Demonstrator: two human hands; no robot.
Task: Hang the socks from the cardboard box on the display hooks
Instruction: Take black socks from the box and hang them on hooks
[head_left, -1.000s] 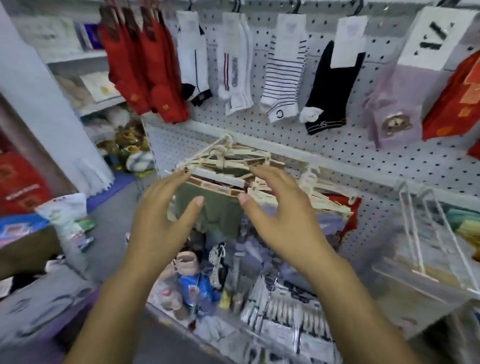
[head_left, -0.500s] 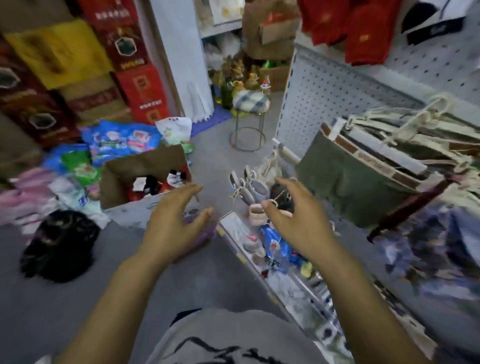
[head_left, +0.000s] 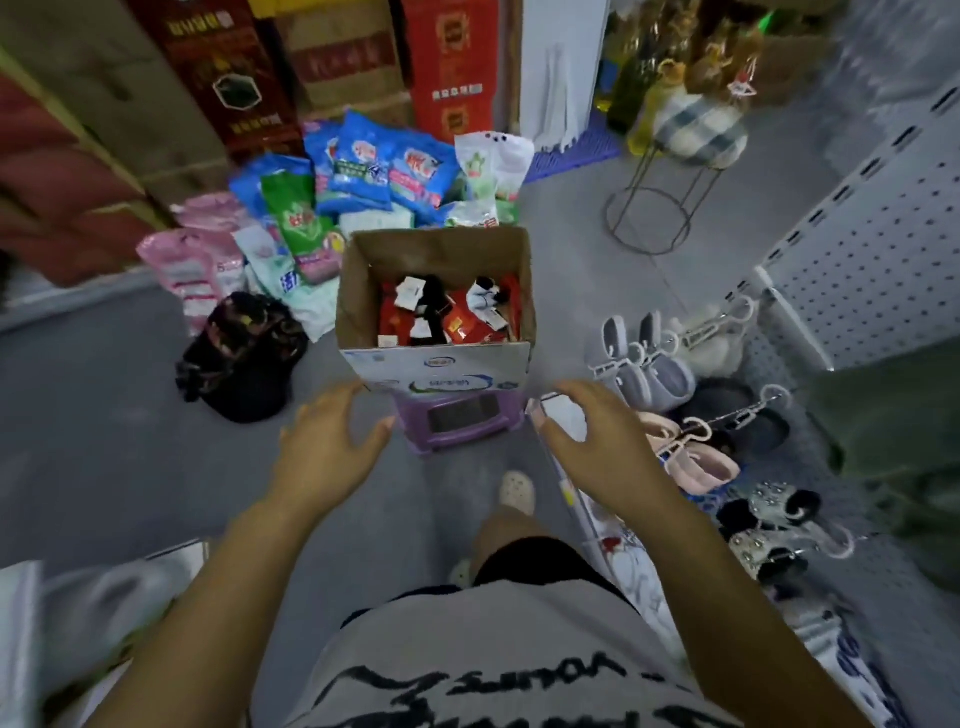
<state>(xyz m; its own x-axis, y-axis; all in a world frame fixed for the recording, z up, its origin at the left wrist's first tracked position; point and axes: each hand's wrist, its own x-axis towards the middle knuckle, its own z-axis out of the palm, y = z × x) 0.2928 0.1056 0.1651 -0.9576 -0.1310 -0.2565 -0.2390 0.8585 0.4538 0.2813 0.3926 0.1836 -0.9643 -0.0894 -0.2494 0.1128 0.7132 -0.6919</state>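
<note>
An open cardboard box (head_left: 363, 291) stands on a purple plastic stool (head_left: 457, 423) in the aisle ahead of me. Inside it lie several packed socks (head_left: 447, 312), red, black and white, with card labels. My left hand (head_left: 327, 447) hovers open just short of the box's near left corner, fingers spread, holding nothing. My right hand (head_left: 587, 441) hovers open near the box's near right corner, also empty. The white pegboard (head_left: 872, 260) runs along the right; its sock hooks are out of view.
Slippers on hangers (head_left: 644, 364) hang low on the right rack. A black bag (head_left: 244, 358) and a pile of detergent packets (head_left: 363, 176) lie on the floor left of and behind the box. A wire stool with a checked cushion (head_left: 691, 135) stands at the back right.
My view has swung down and left, from the hanging socks on the pegboard to the box on the floor. Both empty hands have dropped toward the box.
</note>
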